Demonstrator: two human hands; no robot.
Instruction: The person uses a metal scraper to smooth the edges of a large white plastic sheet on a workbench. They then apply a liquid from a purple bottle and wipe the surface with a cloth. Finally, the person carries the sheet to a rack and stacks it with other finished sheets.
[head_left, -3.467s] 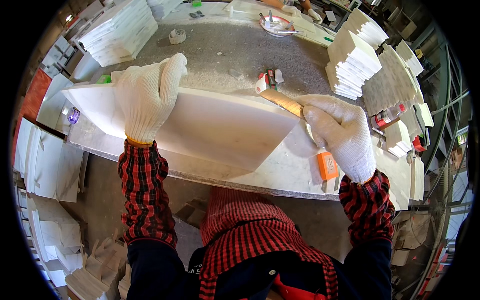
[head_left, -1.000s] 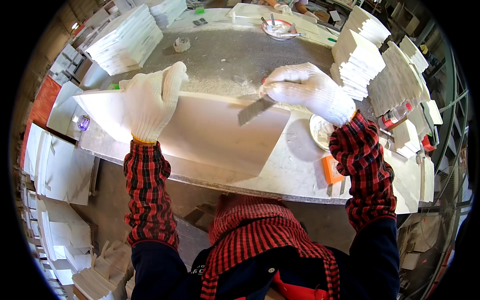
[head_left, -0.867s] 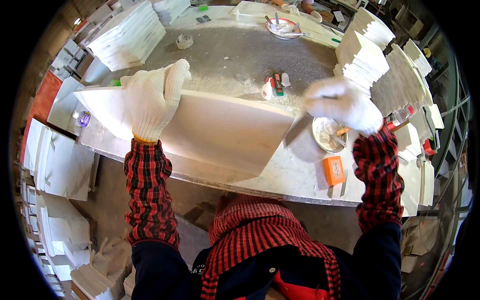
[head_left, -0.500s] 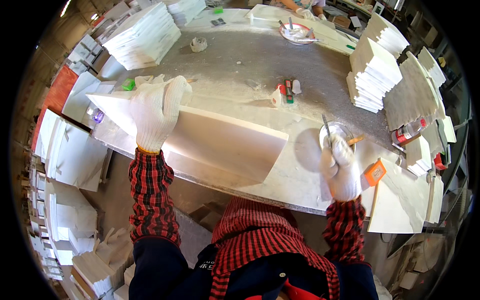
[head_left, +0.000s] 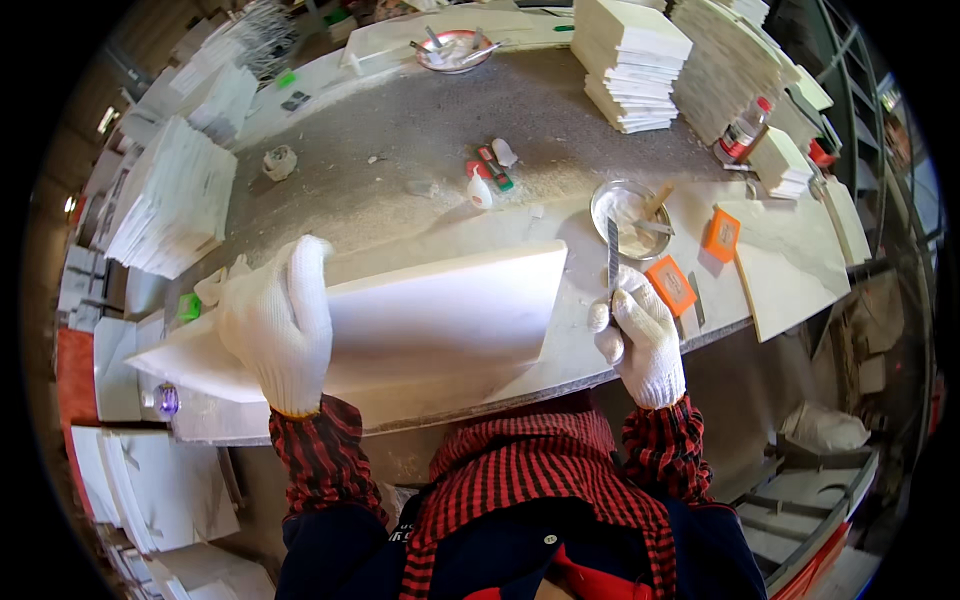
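A white marble slab [head_left: 440,320] stands tilted on its long edge along the front of the bench. My left hand [head_left: 280,330], in a white knitted glove, is closed over its top edge, fingers on the far side. My gloved right hand [head_left: 642,340] pinches a narrow grey metal blade [head_left: 613,258] that points up and away from me. Just beyond this hand sits a round metal bowl [head_left: 597,210] of white paste, with a wooden-handled tool [head_left: 658,200] resting in it. Beside the right hand lie an orange box [head_left: 670,285] and another metal strip [head_left: 696,300].
Stacks of white slabs stand at far right [head_left: 632,60] and left [head_left: 170,200]. Mid-bench lie a small white bottle [head_left: 479,190] and a green-and-red item [head_left: 496,168]. A plastic bottle [head_left: 742,135] stands at right. A second bowl [head_left: 455,67] holds tools at the back.
My right hand has drawn the blade back from over the bowl toward me. The view has turned, shifting the bench items leftward. My left hand keeps its hold on the slab.
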